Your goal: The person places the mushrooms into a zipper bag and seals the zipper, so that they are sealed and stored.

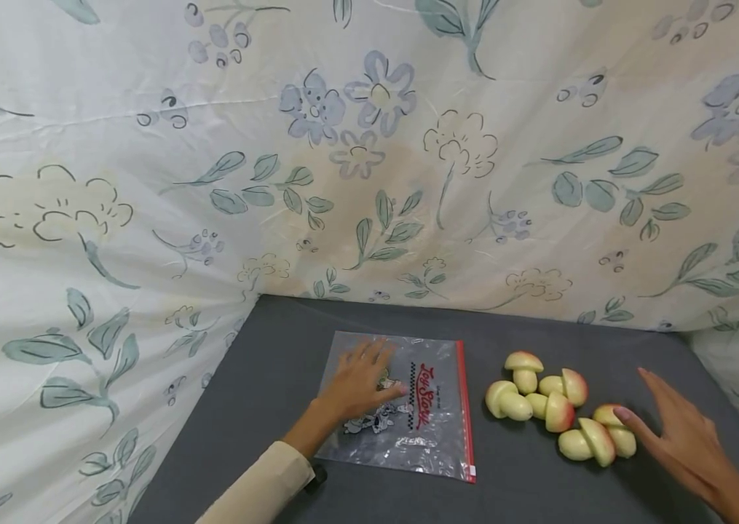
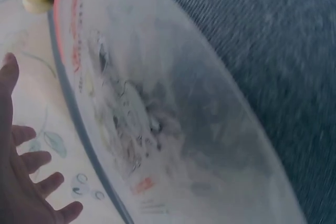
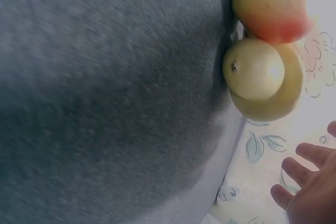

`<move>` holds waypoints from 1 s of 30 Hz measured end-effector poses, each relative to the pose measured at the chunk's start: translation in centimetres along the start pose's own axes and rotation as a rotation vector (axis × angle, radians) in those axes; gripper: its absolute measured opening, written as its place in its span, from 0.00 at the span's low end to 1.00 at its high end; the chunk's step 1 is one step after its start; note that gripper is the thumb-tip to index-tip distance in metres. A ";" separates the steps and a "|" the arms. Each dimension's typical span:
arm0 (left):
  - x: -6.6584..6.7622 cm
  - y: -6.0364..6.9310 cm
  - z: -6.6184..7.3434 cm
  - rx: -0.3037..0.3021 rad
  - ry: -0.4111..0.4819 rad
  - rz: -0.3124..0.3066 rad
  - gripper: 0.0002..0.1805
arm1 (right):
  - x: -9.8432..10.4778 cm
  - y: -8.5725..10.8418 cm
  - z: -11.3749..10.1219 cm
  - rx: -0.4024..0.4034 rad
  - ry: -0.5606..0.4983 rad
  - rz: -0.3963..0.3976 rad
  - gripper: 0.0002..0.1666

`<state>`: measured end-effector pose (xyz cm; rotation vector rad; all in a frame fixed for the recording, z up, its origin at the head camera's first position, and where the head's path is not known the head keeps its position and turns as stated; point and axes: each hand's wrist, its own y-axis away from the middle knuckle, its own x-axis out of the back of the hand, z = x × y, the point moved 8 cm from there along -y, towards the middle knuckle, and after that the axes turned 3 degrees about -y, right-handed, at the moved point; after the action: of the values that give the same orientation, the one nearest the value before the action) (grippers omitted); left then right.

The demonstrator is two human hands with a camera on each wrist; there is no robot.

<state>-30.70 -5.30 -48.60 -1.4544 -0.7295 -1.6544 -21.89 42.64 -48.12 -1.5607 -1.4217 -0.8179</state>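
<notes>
A clear zip bag [image 1: 437, 447] with a red zip edge and "Toy Story" print lies flat on the dark surface. My left hand [image 1: 359, 382] is over the bag, fingers spread; whether it touches the plastic I cannot tell. In the left wrist view, nothing is in that hand [image 2: 31, 187] beside the bag [image 2: 199, 108]. Several mushroom-shaped pieces [image 1: 525, 372], pale yellow-green with red-blushed caps, lie grouped right of the bag. Just right of the nearest mushroom-shaped piece [image 1: 623, 440], my right hand [image 1: 686, 433] holds nothing, its fingers extended.
The dark grey cloth surface [image 1: 238, 407] is bordered at the back and sides by a hanging floral curtain [image 1: 369, 240]. A small black object [image 1: 317, 477] shows beside the left sleeve [image 1: 271, 480].
</notes>
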 end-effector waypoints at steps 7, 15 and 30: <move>-0.6 -0.2 2.0 -0.057 0.010 0.013 0.47 | -0.5 1.0 -0.1 -0.022 -0.018 -0.024 0.53; -1.6 -1.2 4.7 -0.146 -0.070 0.001 0.44 | -0.7 1.8 -0.2 -0.060 -0.005 -0.001 0.54; -3.9 -1.9 8.2 -0.234 -0.119 0.007 0.43 | -1.5 3.2 0.0 -0.100 -0.017 -0.052 0.54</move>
<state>-27.95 3.28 -50.86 -1.7296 -0.6100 -1.7033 -18.96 41.99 -49.92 -1.6151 -1.4585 -0.9206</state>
